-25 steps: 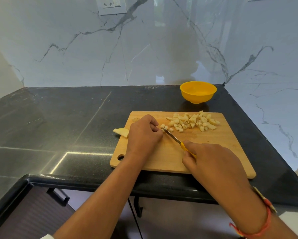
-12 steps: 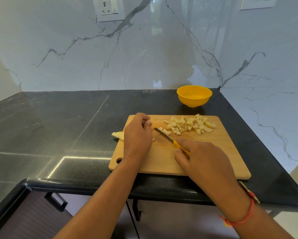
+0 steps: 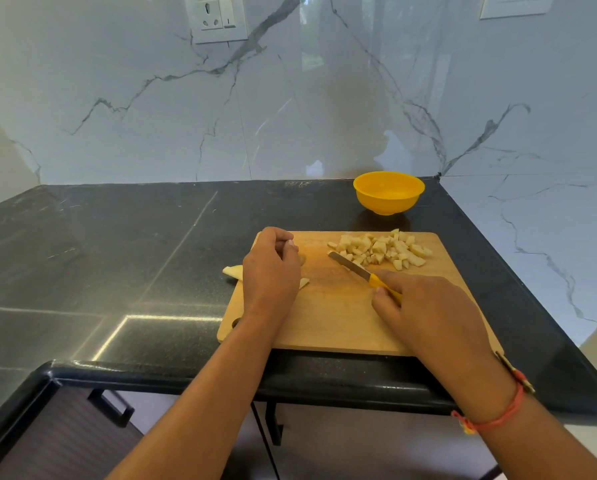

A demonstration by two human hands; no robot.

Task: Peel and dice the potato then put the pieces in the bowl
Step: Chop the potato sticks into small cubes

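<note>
The undiced remainder, a pale potato wedge point(image 3: 233, 271), lies across the left edge of the rectangular wooden cutting board point(image 3: 331, 317), half on the black stone counter point(image 3: 151, 254). Its long axis runs roughly left to right. The left hand point(image 3: 271, 271) hovers directly over it and hides its middle; a pale tip also shows at the hand's right side, and I cannot tell whether that is the same piece or a second one. The left fingers are curled, but whether they pinch anything is not visible. The right hand point(image 3: 428, 313) is wrapped firmly round the yellow handle of a small steel-bladed knife point(image 3: 356, 268). The blade points away and to the left, on a diagonal across the board, and its tip sits just beside the near-left edge of the heap of diced potato point(image 3: 383, 249). So the wedge lies left of the blade and well apart from it, nearer the left hand, while the heap is nearer the right. The round yellow plastic bowl point(image 3: 389, 202) stands on the counter just beyond the board's far edge, behind the heap. The next cut probably calls for the wedge to be drawn rightward and turned crosswise to the blade.
</note>
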